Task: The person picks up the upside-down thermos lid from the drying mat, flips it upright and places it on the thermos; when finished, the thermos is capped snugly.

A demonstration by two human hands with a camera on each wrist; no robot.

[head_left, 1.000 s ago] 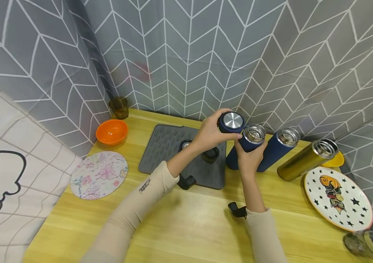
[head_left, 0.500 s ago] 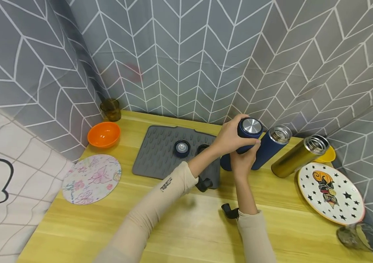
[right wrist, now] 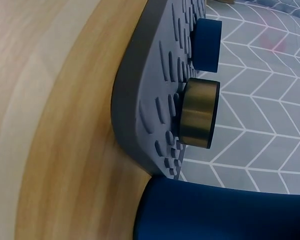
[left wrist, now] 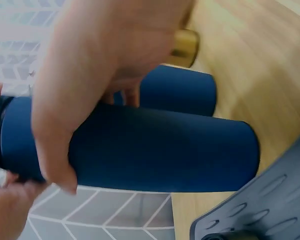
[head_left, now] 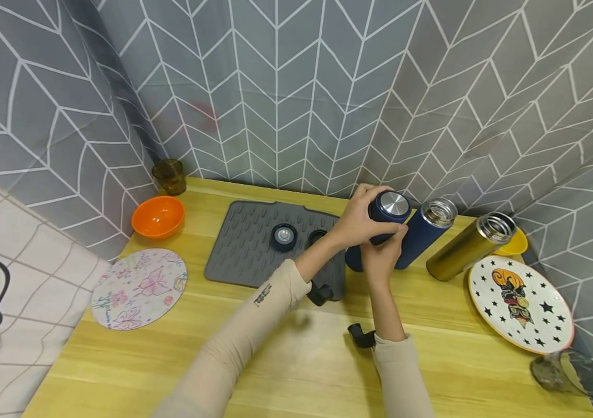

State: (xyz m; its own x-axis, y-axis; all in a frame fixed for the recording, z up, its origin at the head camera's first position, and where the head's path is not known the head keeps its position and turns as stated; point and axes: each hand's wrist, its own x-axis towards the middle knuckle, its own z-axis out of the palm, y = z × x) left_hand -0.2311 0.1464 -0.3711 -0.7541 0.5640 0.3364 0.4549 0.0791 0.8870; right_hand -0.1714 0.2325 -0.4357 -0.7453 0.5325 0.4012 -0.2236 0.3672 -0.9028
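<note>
My left hand (head_left: 355, 219) grips a blue lid (head_left: 394, 204) with a silver top. The lid sits on the mouth of a blue thermos bottle (left wrist: 165, 147). My right hand (head_left: 381, 255) wraps round the upper body of that bottle, just below the lid. The bottle stands on the table beside the grey mat (head_left: 244, 244), and the hands hide much of it in the head view. Right of it stands another blue thermos (head_left: 421, 238), uncapped, then an uncapped gold thermos (head_left: 463, 249). On the mat lie a blue lid (head_left: 283, 237) and a gold lid (right wrist: 199, 112).
An orange bowl (head_left: 158, 216), an amber glass (head_left: 169, 177) and a butterfly placemat (head_left: 139, 287) are at the left. At the right are a star-patterned plate (head_left: 521, 305), a yellow bowl (head_left: 516, 242) and a glass lying on its side (head_left: 568, 373). A patterned curtain (head_left: 275, 104) hangs behind.
My left hand has moved right and brought the lid from beside the bottle onto its mouth. My right hand keeps its hold. The head view has shifted slightly.
</note>
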